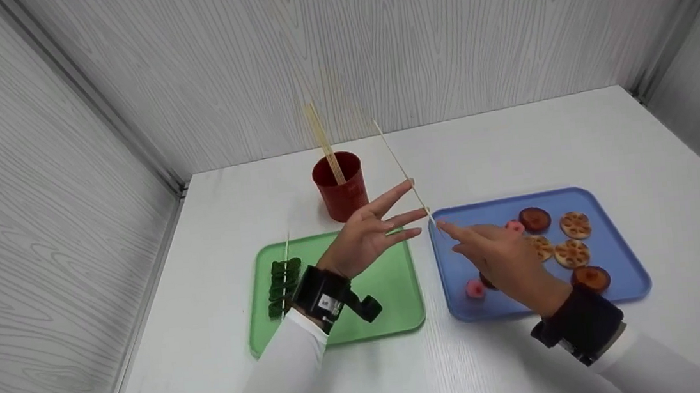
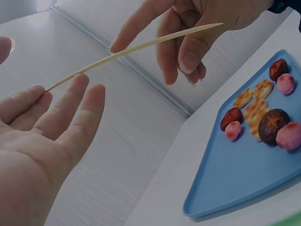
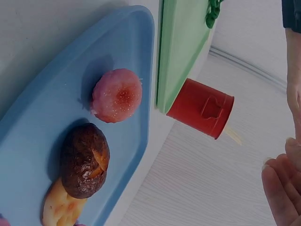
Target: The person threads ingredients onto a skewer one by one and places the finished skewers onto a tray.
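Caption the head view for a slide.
Two hands handle a thin skewer above a white table with a green tray, blue tray and red cup.

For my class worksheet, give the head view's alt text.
A left hand holds a wooden skewer, right hand at its lower end. Nearby: skewered greens on a green tray, lotus root slices on a blue tray, a red cup of skewers.

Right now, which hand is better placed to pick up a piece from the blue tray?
Probably the right hand: it appears above the blue tray and seems to grip nothing. The left hand is nearer the green tray and holds the skewer.
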`<state>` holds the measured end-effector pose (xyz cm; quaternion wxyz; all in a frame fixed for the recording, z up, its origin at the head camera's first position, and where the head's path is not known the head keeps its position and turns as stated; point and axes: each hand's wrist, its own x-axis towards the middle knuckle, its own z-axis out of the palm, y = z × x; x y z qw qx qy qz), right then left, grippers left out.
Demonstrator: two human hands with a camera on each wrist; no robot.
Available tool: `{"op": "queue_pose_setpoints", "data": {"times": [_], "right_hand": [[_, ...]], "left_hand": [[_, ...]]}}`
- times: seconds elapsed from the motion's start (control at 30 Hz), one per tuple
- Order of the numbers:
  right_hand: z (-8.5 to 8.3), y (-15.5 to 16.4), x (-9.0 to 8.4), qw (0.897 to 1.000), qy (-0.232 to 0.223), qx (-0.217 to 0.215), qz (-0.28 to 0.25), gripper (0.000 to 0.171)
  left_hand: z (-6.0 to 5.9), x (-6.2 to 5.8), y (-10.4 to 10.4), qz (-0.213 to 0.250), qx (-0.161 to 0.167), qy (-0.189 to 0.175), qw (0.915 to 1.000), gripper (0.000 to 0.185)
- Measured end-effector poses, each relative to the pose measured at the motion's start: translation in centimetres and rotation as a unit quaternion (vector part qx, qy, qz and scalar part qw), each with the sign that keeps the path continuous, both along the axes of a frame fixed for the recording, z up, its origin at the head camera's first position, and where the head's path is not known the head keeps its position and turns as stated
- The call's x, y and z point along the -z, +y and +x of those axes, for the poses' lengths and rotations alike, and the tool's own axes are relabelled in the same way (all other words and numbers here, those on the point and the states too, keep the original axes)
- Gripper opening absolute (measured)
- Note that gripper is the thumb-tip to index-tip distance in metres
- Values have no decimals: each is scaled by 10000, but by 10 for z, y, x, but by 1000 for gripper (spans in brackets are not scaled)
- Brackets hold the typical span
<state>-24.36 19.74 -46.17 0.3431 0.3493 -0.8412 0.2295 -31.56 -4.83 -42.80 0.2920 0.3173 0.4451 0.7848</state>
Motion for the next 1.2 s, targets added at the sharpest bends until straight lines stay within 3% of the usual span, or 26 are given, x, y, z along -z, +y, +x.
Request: {"op": "queue_pose_setpoints", "data": {"times": [0.1, 0.23, 0.37, 0.57, 0.8, 0.9, 1.0, 1.2], "right_hand": [[2, 0, 1, 9998, 94, -175, 74, 39], [4, 0, 1, 9990, 57, -424, -138, 36], [3, 0, 0, 9965, 334, -656, -385, 32], [3, 0, -1, 9934, 881, -600, -422, 28], [5, 2, -2, 9920, 977, -510, -614, 28], [5, 1, -2, 9920, 936, -369, -766, 28], [6, 0, -2, 9921, 820, -216, -920, 27], [6, -1, -4, 9894, 733, -203, -1239, 32]], "left_hand": [[5, 7, 6, 12, 89, -186, 9998, 59], [8, 17, 12, -24, 194, -400, 9990, 57], [10, 26, 16, -185, 250, -517, 9982, 57], [12, 33, 20, -563, 251, -499, 9969, 57], [12, 37, 23, -895, 232, -412, 9949, 54], [10, 39, 21, -1214, -8, -309, 9921, 51], [7, 40, 17, -1611, -479, -97, 9857, 46], [2, 43, 13, -2332, -1506, 397, 9599, 34]]}}
